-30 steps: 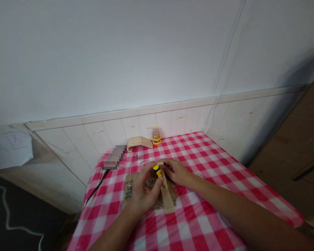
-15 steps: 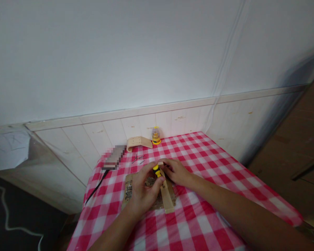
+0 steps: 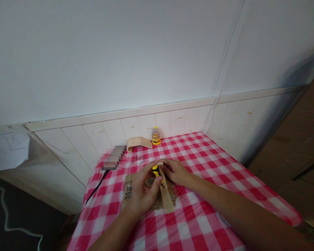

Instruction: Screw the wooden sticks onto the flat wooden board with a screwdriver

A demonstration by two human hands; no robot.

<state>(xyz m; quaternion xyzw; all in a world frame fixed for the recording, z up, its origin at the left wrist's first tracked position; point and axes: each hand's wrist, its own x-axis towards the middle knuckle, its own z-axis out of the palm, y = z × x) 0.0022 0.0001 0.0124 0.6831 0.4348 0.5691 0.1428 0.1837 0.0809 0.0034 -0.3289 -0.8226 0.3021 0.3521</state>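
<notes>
My left hand (image 3: 142, 188) is closed around a small screwdriver with a yellow and black handle (image 3: 156, 170), held over a pale wooden strip (image 3: 166, 198). My right hand (image 3: 176, 171) rests on the far end of that strip, fingers curled and pressing it down beside the tool. The strip lies on a brown cardboard sheet (image 3: 129, 191) with dark print, on the red and white checked tablecloth (image 3: 199, 216).
Near the wall sit a curved wooden piece (image 3: 138, 142), a small yellow-based jar of bits (image 3: 156, 135), a few loose screws (image 3: 138, 159) and a blurred dark device (image 3: 114, 157) with a black cable (image 3: 96, 188) running off the table's left edge.
My left hand's fingers have shifted slightly on the screwdriver handle, which now sits a little lower. The right hand and the strip have stayed put.
</notes>
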